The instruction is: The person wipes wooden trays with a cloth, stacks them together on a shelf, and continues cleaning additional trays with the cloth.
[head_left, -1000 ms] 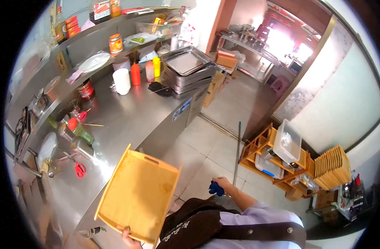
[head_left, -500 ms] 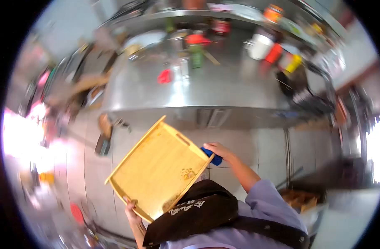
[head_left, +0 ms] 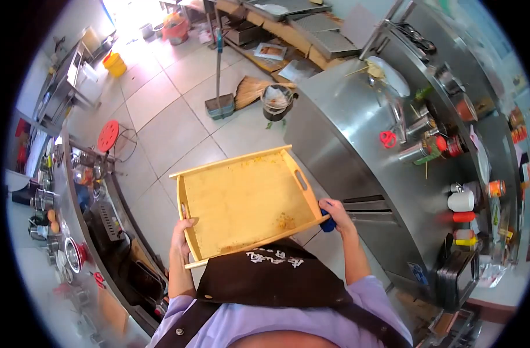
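A wooden tray [head_left: 244, 200] is held in both hands, in front of the dark apron [head_left: 270, 275] and above the tiled floor [head_left: 160, 110]. Its left end is grasped by the left hand [head_left: 182, 236], with the thumb laid over the rim. The near right corner is gripped by the right hand [head_left: 338, 214], whose fingers are curled around a blue cloth [head_left: 327, 222] bunched against the tray's edge. Brown residue is seen on the tray near that corner and along the far and near rims.

Beyond the far rim, open floor is bounded by a red-topped stool [head_left: 108, 136] on the left, a dustpan [head_left: 220, 108] ahead, and a straw broom [head_left: 252, 91] and waste bin [head_left: 276, 100] near the steel counter [head_left: 349, 119]. The tray's right end is flanked by the counter's front, near its far right corner. On the counter, red-handled scissors [head_left: 387, 138] are placed near the front edge. The left side is bordered by a cooking station [head_left: 105, 223].
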A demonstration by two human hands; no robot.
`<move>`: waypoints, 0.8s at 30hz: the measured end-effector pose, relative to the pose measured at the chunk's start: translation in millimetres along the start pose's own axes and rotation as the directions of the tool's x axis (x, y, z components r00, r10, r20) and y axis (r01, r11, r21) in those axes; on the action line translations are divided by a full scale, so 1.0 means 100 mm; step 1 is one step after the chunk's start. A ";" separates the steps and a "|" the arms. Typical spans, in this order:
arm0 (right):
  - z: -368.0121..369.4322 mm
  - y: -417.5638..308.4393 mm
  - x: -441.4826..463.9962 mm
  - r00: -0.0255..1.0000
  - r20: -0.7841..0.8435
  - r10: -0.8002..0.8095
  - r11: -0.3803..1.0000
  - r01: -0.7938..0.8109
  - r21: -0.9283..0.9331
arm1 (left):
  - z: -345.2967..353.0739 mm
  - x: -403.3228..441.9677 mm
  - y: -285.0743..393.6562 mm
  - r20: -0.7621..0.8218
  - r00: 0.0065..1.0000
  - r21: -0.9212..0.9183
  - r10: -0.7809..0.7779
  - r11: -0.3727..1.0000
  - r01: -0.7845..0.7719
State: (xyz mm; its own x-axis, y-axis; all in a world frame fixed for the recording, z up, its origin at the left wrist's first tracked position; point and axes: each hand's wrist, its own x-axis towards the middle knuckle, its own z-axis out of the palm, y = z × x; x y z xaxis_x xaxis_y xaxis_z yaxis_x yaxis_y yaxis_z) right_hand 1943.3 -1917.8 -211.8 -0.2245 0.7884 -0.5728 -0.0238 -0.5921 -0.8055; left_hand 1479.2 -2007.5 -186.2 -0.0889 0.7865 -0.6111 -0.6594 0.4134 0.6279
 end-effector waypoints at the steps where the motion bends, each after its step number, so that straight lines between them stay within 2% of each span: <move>1: 0.16 -0.12 0.15 1.000 -0.027 -0.003 0.999 0.002 -0.046 | -0.03 0.05 0.13 0.010 1.000 -0.007 -0.003 1.000 0.003; 2: 0.37 -0.15 0.40 0.998 -0.016 -0.057 0.993 0.055 -0.100 | -0.20 0.13 0.33 0.025 1.000 -0.024 -0.004 1.000 0.005; 3: 0.47 -0.10 0.63 0.995 0.004 -0.101 0.984 0.101 -0.148 | -0.39 0.20 0.45 0.115 0.993 -0.045 0.005 0.999 0.000; 4: 0.54 -0.07 0.74 0.990 0.029 -0.135 0.973 0.138 -0.184 | -0.42 0.20 0.48 0.083 0.996 -0.070 0.020 0.997 -0.014; 7: 0.73 -0.18 0.95 0.995 0.102 0.008 1.000 -0.006 -0.016 | -0.60 0.22 0.65 -0.041 0.999 -0.060 0.031 0.998 -0.034; 10: 0.94 -0.40 1.20 0.998 0.062 0.029 1.000 -0.029 -0.005 | -0.51 0.38 0.87 -0.105 0.994 -0.098 0.041 0.994 -0.052; 11: 0.95 -0.46 1.32 0.999 0.043 0.029 0.999 -0.028 -0.017 | -0.41 0.45 0.92 -0.133 0.987 -0.102 0.090 0.989 -0.104; 14: 0.85 -0.60 1.85 0.999 0.029 0.026 0.998 -0.024 -0.066 | -0.53 0.86 1.01 -0.068 0.992 -0.117 0.108 0.986 -0.116; 16: 0.81 -0.78 2.20 1.000 0.007 0.010 1.000 -0.010 -0.019 | -0.22 1.06 1.15 -0.132 0.983 -0.072 0.130 0.988 -0.140; 18: 0.85 -1.05 2.51 1.000 0.003 0.014 0.999 -0.014 0.045 | -0.05 1.31 1.29 -0.098 0.977 -0.055 0.187 0.980 -0.193; 20: 0.83 -1.24 2.90 0.999 0.045 -0.003 0.997 0.000 0.074 | -0.03 1.55 1.33 -0.096 0.968 -0.086 0.230 0.967 -0.239; 24: 0.90 -1.77 3.56 0.991 0.132 0.001 0.996 -0.013 0.092 | 0.47 1.76 1.76 -0.114 0.953 -0.100 0.279 0.952 -0.291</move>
State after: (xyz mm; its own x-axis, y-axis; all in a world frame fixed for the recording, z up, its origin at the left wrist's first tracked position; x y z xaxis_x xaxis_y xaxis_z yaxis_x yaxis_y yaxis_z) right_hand 1779.9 -1547.5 -259.8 -0.3513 0.7590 -0.5482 -0.1107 -0.6151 -0.7806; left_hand 1382.5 -1774.6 -160.7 -0.3542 0.8127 -0.4626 -0.6765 0.1188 0.7268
